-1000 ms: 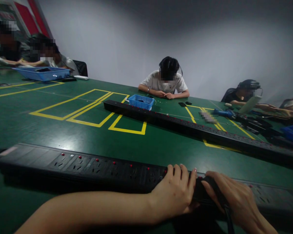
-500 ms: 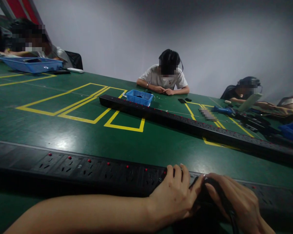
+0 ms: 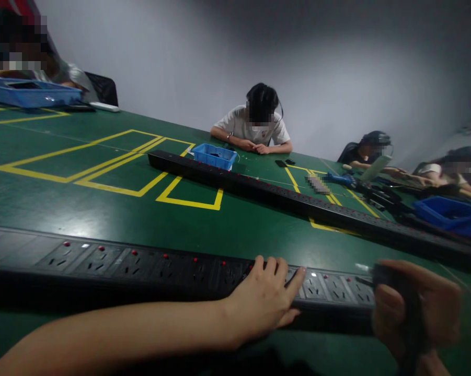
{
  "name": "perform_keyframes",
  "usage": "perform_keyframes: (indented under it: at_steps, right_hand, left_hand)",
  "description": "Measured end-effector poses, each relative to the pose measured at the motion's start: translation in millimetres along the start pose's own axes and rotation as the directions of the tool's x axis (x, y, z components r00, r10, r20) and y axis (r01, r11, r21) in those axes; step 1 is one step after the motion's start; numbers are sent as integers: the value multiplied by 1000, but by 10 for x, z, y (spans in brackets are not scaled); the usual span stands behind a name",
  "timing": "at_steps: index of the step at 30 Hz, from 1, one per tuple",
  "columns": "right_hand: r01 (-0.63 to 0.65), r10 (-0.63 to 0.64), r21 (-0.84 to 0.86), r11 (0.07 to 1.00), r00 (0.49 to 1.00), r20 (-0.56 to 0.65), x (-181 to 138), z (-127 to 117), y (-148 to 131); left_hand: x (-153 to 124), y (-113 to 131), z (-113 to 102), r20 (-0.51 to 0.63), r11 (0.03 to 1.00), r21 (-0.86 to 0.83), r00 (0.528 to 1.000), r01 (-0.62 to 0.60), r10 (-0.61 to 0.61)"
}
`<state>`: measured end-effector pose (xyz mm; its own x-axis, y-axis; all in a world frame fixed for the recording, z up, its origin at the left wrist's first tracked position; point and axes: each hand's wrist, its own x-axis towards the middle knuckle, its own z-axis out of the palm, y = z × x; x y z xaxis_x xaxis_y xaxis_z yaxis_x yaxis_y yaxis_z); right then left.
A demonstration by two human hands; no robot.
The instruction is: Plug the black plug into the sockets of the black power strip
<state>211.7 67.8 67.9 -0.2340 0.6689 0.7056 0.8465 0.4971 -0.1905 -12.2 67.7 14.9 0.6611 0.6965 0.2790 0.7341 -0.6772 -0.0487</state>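
A long black power strip (image 3: 164, 270) with a row of sockets and small red lights lies across the table in front of me. My left hand (image 3: 261, 295) is wrapped over it, fingers on the top face and thumb on the near side. My right hand (image 3: 427, 303), smeared by motion, is closed around a black plug (image 3: 386, 277). The plug is just above the strip's right part, its prongs pointing left and blurred. A dark cable seems to run down through the right palm.
A second black power strip (image 3: 266, 194) lies diagonally beyond. A small blue bin (image 3: 215, 156) stands behind it, with larger blue bins (image 3: 450, 216) at right and left. Several people sit around the green table (image 3: 113, 219), which carries yellow tape outlines.
My right hand has moved right, away from my left hand, lifting the plug off the strip and baring sockets there. My left hand stays on the strip. The view has shifted slightly right.
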Motion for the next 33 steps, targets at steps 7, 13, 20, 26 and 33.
perform_keyframes:
  at_steps: [7, 13, 20, 26, 33]
  right_hand:
    - [-288, 333, 397, 871, 942, -47, 157, 326, -442]
    - [-433, 366, 540, 721, 901, 234, 338, 177, -193]
    - [-178, -82, 376, 910, 809, 582, 334, 407, -437]
    - [95, -213, 220, 971, 760, 614, 249, 535, -543]
    - [262, -314, 176, 949, 732, 604, 318, 515, -405]
  left_hand:
    - [-11, 7, -35, 47, 998, -59, 998, 36, -33]
    - [-166, -126, -84, 98, 992, -37, 989, 118, -114]
    - [-264, -182, -98, 76, 992, 15, 990, 122, -122]
    - [-263, -169, -66, 49, 995, 23, 994, 100, -101]
    - [-248, -178, -74, 93, 993, 21, 989, 115, -117]
